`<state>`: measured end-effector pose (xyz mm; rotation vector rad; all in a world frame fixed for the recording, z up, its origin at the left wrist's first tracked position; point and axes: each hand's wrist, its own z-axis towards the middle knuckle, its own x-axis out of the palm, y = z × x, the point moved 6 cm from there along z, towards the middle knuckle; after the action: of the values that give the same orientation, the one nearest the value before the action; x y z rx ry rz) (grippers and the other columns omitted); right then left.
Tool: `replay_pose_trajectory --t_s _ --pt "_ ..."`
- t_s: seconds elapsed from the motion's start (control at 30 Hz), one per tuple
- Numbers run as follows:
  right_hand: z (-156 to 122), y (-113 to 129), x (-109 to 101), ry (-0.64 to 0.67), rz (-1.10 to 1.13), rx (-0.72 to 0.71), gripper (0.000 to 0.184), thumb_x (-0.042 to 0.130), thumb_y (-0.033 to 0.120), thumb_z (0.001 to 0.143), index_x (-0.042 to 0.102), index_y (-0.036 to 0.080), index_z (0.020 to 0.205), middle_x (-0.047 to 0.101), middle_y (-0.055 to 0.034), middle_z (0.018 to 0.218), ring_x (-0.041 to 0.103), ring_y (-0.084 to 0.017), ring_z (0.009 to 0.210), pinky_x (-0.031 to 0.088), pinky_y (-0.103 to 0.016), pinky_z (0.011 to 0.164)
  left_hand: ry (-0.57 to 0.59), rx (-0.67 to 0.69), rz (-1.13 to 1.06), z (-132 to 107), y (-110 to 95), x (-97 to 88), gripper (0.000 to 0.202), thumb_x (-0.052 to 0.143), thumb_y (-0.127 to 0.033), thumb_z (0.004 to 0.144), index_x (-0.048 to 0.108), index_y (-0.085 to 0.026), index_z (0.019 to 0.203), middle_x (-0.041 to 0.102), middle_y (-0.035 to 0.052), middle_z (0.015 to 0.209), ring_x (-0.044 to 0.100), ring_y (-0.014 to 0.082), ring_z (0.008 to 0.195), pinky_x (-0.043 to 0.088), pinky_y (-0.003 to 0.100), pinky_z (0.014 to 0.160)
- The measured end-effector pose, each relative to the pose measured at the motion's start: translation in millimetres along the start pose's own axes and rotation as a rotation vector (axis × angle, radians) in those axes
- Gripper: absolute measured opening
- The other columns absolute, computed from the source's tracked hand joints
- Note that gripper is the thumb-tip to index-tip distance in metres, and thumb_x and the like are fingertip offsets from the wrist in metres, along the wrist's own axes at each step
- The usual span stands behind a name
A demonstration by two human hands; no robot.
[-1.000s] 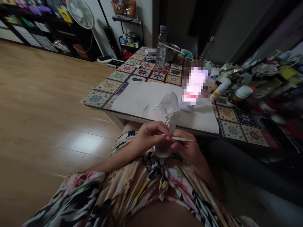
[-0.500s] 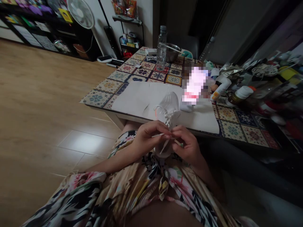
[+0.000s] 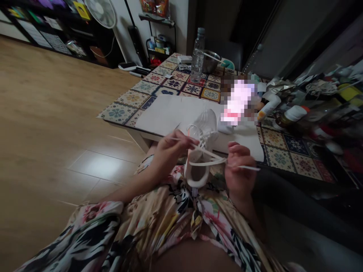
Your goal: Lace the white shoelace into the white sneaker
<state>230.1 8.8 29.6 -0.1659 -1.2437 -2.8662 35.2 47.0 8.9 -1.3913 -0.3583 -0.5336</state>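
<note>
shoelace (image 3: 207, 159), ends in both hands (image 3: 170, 153) (image 3: 239, 172), laced through white sneaker (image 3: 202, 130)

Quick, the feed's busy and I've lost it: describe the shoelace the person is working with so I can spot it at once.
Above the person's floral-print lap sits a white sneaker. Its flat white lace stretches from the eyelets toward the right hand, the only band bridging the gap to the left hand.

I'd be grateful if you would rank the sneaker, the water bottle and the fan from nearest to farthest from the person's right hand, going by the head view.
1. The sneaker, just left of the right hand, above the lap.
2. The water bottle, upright on the table's far side.
3. The fan, farther back by the wall, toward the left.
</note>
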Motion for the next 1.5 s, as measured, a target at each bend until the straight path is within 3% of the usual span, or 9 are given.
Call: replay_pose_trajectory --t_s 0.13,0.23,0.43,0.53,0.77,0.87,1.13,1.37,1.5 --pt "10 -16 -16 -0.055 0.345 0.201 0.028 0.062 0.050 0.090 0.049 0.030 0.075 0.029 0.0095 0.049 0.041 -0.014 0.043 0.052 -0.034 0.065 -0.044 -0.096 -0.345 20 -9 -30.6 0.026 0.080 -0.019 0.077 0.055 -0.016 0.072 0.062 -0.0063 0.058 0.061 0.0057 0.052 0.054 0.014 0.057" --pt "16 -21 -35 0.000 0.417 0.220 0.028 0.058 0.046 0.094 0.048 0.029 0.074 0.018 0.0122 0.045 0.013 -0.010 0.032 0.030 -0.022 0.038 0.076 -0.142 -0.301 33 -16 -54.8 0.027 0.081 -0.017 0.075 0.054 -0.016 0.073 0.046 -0.0108 0.045 0.037 0.0022 0.032 0.041 0.012 0.040" --pt "13 -27 -45 0.416 0.317 0.236 0.033 0.070 0.043 0.085 0.053 0.024 0.064 0.035 0.0093 0.044 0.028 -0.008 0.034 0.026 -0.020 0.037 0.074 -0.067 0.054 44 -8 -86.5 0.031 0.080 -0.030 0.075 0.051 -0.018 0.072 0.047 -0.0067 0.045 0.033 0.0041 0.034 0.025 0.013 0.036" --pt "9 -36 -36 0.530 0.203 0.338 0.037 0.065 0.046 0.090 0.056 0.021 0.064 0.047 0.0038 0.055 0.043 -0.011 0.048 0.034 -0.022 0.045 0.136 -0.050 0.312 38 -2 -76.4 0.026 0.076 -0.033 0.079 0.056 -0.016 0.075 0.049 -0.0047 0.046 0.039 0.0055 0.038 0.027 0.014 0.038" --pt "1 -53 -13 0.641 -0.266 0.493 0.032 0.064 0.051 0.089 0.071 0.020 0.085 0.065 -0.0009 0.075 0.057 -0.015 0.071 0.044 -0.025 0.065 0.575 0.087 0.871 21 5 -35.4 0.014 0.074 -0.030 0.081 0.076 -0.016 0.085 0.065 0.0045 0.070 0.058 0.0119 0.062 0.043 0.018 0.054" --pt "-4 -55 -10 0.695 -0.202 0.548 0.034 0.069 0.052 0.084 0.071 0.019 0.082 0.065 -0.0003 0.072 0.055 -0.013 0.063 0.043 -0.024 0.060 0.581 0.213 0.860 23 2 -34.2 0.021 0.070 -0.036 0.087 0.076 -0.018 0.079 0.064 0.0064 0.080 0.060 0.0139 0.074 0.049 0.021 0.066" --pt "-3 -48 -12 0.855 -0.033 0.510 0.026 0.074 0.043 0.083 0.068 0.019 0.076 0.065 -0.0024 0.076 0.059 -0.016 0.072 0.047 -0.028 0.070 0.765 0.162 0.649 13 -10 -25.8 0.029 0.068 -0.040 0.089 0.072 -0.016 0.075 0.061 0.0158 0.125 0.059 0.0274 0.118 0.048 0.040 0.101" --pt "-3 -47 1 0.537 0.185 0.386 0.024 0.078 0.047 0.078 0.073 0.025 0.073 0.071 -0.0053 0.097 0.066 -0.023 0.096 0.052 -0.040 0.090 0.589 0.048 0.253 4 7 -9.7 0.028 0.074 -0.043 0.084 0.068 -0.018 0.072 0.071 0.0080 0.085 0.068 0.0213 0.091 0.054 0.038 0.088" --pt "-9 -48 18 0.279 0.297 0.318 0.018 0.075 0.045 0.082 0.073 0.028 0.078 0.072 -0.0001 0.079 0.068 -0.019 0.078 0.054 -0.041 0.089 0.509 0.101 0.340 4 12 2.2 0.032 0.077 -0.045 0.081 0.069 -0.017 0.069 0.067 0.0055 0.075 0.065 0.0159 0.075 0.054 0.030 0.075"
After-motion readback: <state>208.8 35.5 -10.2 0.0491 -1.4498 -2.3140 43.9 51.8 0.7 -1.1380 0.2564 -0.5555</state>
